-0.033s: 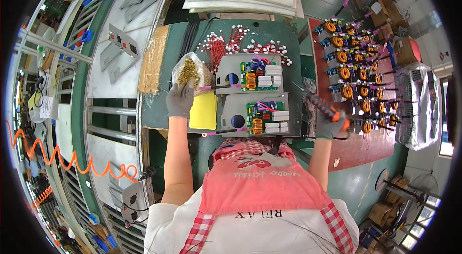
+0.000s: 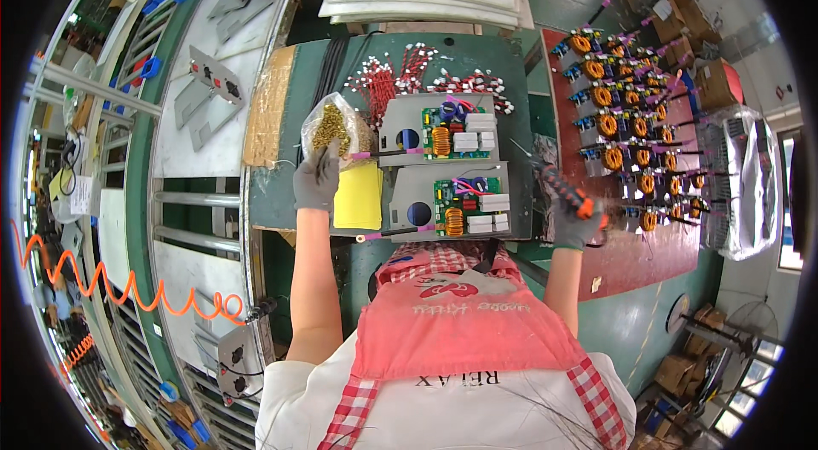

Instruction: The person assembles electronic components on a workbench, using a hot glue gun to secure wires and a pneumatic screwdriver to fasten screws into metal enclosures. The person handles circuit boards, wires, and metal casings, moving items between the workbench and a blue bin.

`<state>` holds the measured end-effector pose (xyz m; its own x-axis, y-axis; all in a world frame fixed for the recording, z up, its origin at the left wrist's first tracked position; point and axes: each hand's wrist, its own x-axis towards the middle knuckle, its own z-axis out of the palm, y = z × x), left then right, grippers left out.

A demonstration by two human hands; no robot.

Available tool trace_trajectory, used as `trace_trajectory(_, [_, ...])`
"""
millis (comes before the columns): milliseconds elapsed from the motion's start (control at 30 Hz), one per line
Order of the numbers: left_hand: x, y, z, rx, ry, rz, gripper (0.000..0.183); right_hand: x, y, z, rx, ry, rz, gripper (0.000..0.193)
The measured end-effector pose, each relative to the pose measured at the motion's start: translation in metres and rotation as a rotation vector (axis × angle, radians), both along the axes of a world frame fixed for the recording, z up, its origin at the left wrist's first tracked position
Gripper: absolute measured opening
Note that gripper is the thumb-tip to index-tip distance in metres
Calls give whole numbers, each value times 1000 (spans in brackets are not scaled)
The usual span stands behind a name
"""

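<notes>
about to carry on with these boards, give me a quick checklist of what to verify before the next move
1. Left hand at the clear bag of brass parts: ok.
2. Part actually pinched in its fingers: cannot tell.
3. Right hand gripping the orange-and-black driver: ok.
4. Both grey trays with green boards, upper tray and lower tray, flat on the bench: ok.
5. Yellow pad beside the lower tray: ok.
6. Screws already seated: cannot tell.

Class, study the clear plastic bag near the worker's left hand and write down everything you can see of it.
The clear plastic bag of small brass-coloured metal parts is soft, crinkled and glossy, bulging with its contents, which are too small to tell apart. It lies on the green workbench, beside the upper grey metal tray holding a circuit board and above a yellow sheet. The grey-gloved left hand rests on its near edge, fingers reaching onto it.
</notes>
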<state>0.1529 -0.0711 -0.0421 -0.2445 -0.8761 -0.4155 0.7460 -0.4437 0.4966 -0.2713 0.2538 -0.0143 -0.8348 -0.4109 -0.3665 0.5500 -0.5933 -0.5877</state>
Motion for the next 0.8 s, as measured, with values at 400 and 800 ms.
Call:
trace_trajectory(400, [16,67,11,366,30,71,15,58,41,-80,72,-957,200,36])
trace_trajectory(800, [5,198,-136,154,-317,-728,11,221,-127,23,751,1732,1416,37])
